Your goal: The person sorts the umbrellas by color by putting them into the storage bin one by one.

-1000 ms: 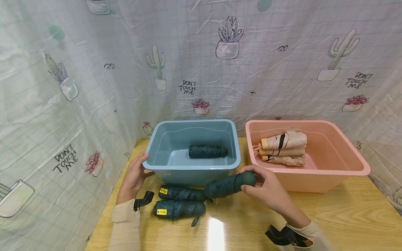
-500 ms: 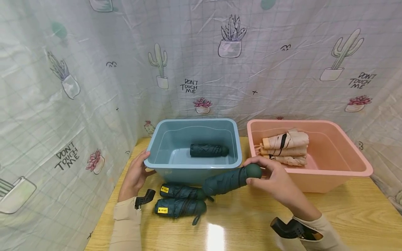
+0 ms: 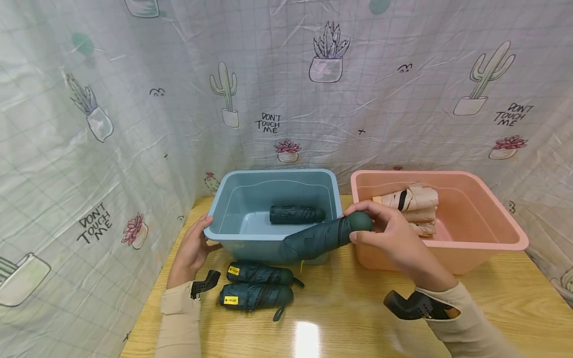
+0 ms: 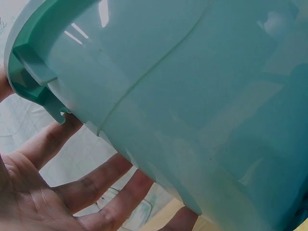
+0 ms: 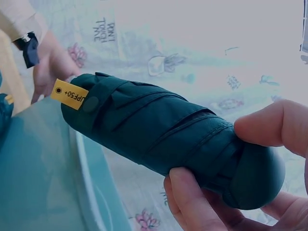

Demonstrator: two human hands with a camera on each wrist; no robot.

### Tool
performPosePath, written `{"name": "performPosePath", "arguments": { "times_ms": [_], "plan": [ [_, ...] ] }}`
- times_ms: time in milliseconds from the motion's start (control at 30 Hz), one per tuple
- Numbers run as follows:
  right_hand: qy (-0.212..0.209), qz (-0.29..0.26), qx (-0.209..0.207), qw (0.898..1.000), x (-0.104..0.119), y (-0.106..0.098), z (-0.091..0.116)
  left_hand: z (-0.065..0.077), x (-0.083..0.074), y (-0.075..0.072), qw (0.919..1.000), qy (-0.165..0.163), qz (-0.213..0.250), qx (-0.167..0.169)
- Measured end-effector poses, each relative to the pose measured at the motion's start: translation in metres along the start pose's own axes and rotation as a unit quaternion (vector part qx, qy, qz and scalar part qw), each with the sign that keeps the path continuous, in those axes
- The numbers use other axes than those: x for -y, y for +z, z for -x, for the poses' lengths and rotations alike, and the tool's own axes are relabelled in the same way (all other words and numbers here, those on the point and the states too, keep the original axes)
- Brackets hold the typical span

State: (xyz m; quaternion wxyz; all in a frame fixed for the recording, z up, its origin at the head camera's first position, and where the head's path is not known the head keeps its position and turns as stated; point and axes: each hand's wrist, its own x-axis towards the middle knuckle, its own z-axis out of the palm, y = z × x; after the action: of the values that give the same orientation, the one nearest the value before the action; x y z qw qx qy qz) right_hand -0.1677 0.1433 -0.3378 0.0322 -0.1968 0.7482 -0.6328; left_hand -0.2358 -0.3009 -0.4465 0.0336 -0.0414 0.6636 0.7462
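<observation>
Hands (image 3: 193,247) (image 3: 390,232) hold a blue bin (image 3: 250,238), left, and dark green umbrella (image 3: 319,238), right.

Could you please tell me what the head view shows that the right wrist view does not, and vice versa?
Only the head view shows the pink bin with the pale umbrellas in it, and the dark umbrella lying inside the blue bin.

Only the right wrist view shows the "UPF50+" lettering on the held umbrella's tag, and the round snap beside it.

Both show the held umbrella, the right grip on its rounded end, the left grip at the blue bin, and the printed curtain.
</observation>
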Motion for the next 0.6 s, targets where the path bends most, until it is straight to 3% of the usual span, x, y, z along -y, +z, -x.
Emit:
{"name": "performPosePath", "arguments": {
  "times_ms": [267,500,600],
  "plan": [
    [0.023,-0.037,0.017,0.999,0.014,-0.003,-0.013,0.001,0.000,-0.001,1.0000,0.006,0.004,0.002],
    [0.024,-0.024,0.015,0.999,0.021,-0.004,-0.028,0.002,0.001,-0.001,1.0000,0.007,0.005,0.002],
    [0.044,-0.023,0.010,0.999,0.025,-0.004,-0.035,0.001,0.001,-0.001,1.0000,0.008,0.003,0.003]
  ]
}}
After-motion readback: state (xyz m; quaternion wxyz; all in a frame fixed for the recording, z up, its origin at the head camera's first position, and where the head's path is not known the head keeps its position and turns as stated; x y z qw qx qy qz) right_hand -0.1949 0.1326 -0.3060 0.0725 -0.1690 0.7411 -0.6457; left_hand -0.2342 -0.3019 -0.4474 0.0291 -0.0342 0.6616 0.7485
